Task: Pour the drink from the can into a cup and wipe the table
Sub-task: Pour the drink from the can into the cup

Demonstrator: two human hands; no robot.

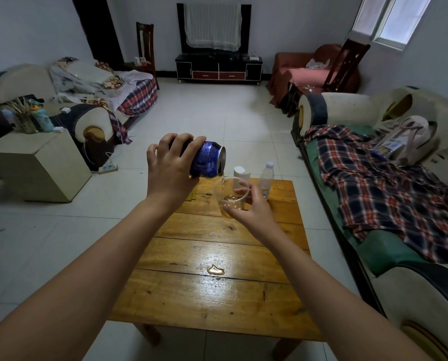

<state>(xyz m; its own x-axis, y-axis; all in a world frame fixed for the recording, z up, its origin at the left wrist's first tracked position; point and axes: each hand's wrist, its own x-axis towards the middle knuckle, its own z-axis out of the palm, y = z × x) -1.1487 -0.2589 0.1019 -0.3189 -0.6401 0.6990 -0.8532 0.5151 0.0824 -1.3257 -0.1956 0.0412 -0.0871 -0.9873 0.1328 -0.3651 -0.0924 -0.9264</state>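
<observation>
My left hand [169, 168] grips a blue drink can [209, 160], tipped on its side with its mouth over a clear plastic cup [230, 196]. A thin stream of yellow drink runs from the can into the cup, which holds a little yellow liquid. My right hand [251, 208] holds the cup from the right and below, above the far part of the wooden table [217, 295]. A small puddle of spilled drink [215, 269] lies on the middle of the table.
A white roll [241, 173] and a clear plastic bottle [267, 178] stand at the table's far edge. A sofa with a plaid cloth [374, 188] runs along the right. A beige side table [35, 165] and another sofa are at the left.
</observation>
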